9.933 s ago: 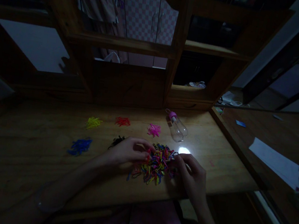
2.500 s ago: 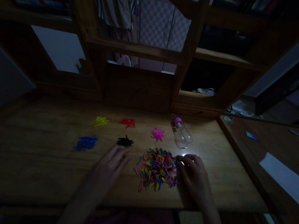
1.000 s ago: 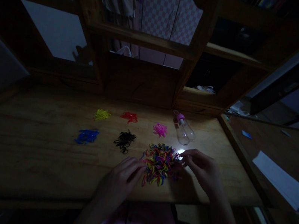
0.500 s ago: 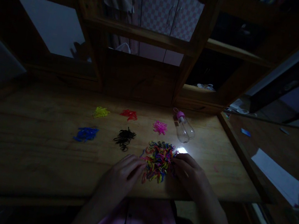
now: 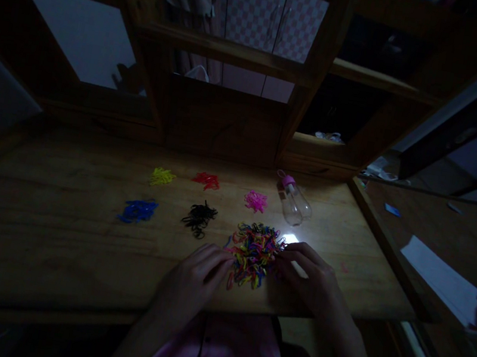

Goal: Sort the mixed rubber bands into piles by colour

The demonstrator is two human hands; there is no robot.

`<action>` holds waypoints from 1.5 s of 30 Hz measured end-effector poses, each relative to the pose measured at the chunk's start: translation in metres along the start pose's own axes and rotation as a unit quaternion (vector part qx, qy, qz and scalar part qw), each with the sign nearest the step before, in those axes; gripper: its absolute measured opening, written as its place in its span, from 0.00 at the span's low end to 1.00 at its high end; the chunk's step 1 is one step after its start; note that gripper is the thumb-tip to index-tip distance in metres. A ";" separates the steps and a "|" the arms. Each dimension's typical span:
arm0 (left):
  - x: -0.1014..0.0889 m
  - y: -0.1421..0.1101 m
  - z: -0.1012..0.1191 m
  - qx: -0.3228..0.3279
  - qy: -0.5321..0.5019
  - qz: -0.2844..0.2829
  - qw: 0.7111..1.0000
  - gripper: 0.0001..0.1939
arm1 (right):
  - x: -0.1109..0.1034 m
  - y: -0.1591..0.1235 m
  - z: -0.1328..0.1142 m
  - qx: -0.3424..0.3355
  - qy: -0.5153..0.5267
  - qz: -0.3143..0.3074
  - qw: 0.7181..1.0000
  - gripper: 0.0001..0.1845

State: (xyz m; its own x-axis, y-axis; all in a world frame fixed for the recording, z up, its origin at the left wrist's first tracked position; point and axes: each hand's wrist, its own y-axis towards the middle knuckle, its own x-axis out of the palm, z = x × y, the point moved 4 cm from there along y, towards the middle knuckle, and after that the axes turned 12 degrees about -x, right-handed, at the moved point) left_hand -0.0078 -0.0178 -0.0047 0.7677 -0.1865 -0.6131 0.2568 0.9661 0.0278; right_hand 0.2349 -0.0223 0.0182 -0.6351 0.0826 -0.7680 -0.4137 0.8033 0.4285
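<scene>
A mixed heap of small coloured rubber bands lies near the front edge of the wooden desk. My left hand is at its left side, thumb and forefinger pressed together by a reddish band; what they grip is too small to make out. At the heap's right side my right hand has its fingertips closed towards the thumb among the bands, and their contents are hidden. Sorted by colour, little piles lie beyond: blue, black, yellow, red and pink.
A clear bottle with a pink cap lies behind the heap, near a bright spot of light on the desk. Wooden shelving rises along the back. White paper rests on the surface to the right.
My right hand has shifted slightly, and a gap now shows between its fingers and thumb. My left hand stays nearly still. The piles look the same.
</scene>
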 end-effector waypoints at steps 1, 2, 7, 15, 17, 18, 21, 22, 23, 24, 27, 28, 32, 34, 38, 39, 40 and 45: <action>0.000 0.000 0.000 -0.001 0.000 -0.002 1.000 0.07 | -0.003 0.000 0.000 0.000 0.003 0.008 1.000 0.09; 0.000 0.000 0.000 -0.003 0.001 -0.002 1.000 0.07 | -0.005 0.000 0.000 -0.003 0.006 0.015 1.000 0.09; 0.000 0.001 -0.001 0.004 0.001 0.008 1.000 0.07 | -0.013 -0.001 -0.001 0.005 0.014 0.032 0.999 0.09; -0.001 0.001 -0.001 -0.005 -0.001 0.005 1.000 0.08 | -0.016 -0.002 -0.001 0.071 0.057 0.068 0.994 0.09; -0.001 0.001 0.001 -0.003 0.001 0.004 1.000 0.08 | -0.016 -0.002 -0.001 0.095 0.069 0.075 0.990 0.08; -0.001 0.001 0.001 -0.002 0.001 0.004 1.000 0.08 | -0.016 -0.001 -0.001 0.102 0.073 0.078 0.989 0.08; -0.001 0.000 0.003 0.000 -0.001 0.006 1.000 0.08 | -0.017 0.001 -0.004 0.113 0.075 0.083 0.987 0.08; -0.002 0.000 0.003 0.001 -0.001 0.007 1.000 0.08 | -0.018 0.001 -0.005 0.116 0.074 0.084 0.987 0.08; -0.002 0.000 0.003 0.001 -0.002 0.007 1.000 0.08 | -0.019 0.002 -0.005 0.120 0.074 0.085 0.986 0.08; -0.002 0.000 0.003 0.001 -0.004 0.007 1.000 0.08 | -0.019 0.001 -0.005 0.125 0.074 0.083 0.986 0.08; -0.002 -0.001 0.003 0.004 -0.004 0.012 1.000 0.08 | -0.019 0.000 -0.001 0.135 0.090 0.073 0.984 0.10; -0.003 -0.001 0.003 0.006 -0.003 0.013 1.000 0.08 | -0.019 -0.001 0.001 0.135 0.099 0.070 0.983 0.10; -0.003 -0.001 0.004 0.009 -0.001 0.014 1.000 0.08 | -0.018 -0.001 0.003 0.128 0.108 0.074 0.983 0.11; -0.003 -0.001 0.005 0.013 -0.002 0.014 1.000 0.08 | -0.019 0.001 0.001 0.125 0.096 0.078 0.984 0.10; -0.003 -0.001 0.004 0.007 -0.003 0.018 1.000 0.08 | -0.019 0.003 -0.004 0.128 0.093 0.088 0.983 0.09; -0.004 0.000 0.004 0.001 -0.006 0.020 1.000 0.08 | -0.019 0.003 -0.005 0.132 0.100 0.091 0.982 0.09; -0.005 0.001 0.005 -0.004 -0.012 0.023 1.000 0.08 | -0.019 0.003 -0.007 0.136 0.111 0.094 0.980 0.09; -0.009 0.010 0.029 0.031 -0.052 0.031 0.998 0.17 | -0.014 0.008 -0.020 0.128 0.181 0.111 0.969 0.08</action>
State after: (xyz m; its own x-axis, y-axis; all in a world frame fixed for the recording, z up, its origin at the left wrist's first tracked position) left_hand 0.0051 -0.0118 0.0239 0.8394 -0.1465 -0.5234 0.2397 0.9641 0.1145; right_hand 0.2275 -0.0287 0.0425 -0.8958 0.0945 -0.4342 -0.0954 0.9134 0.3957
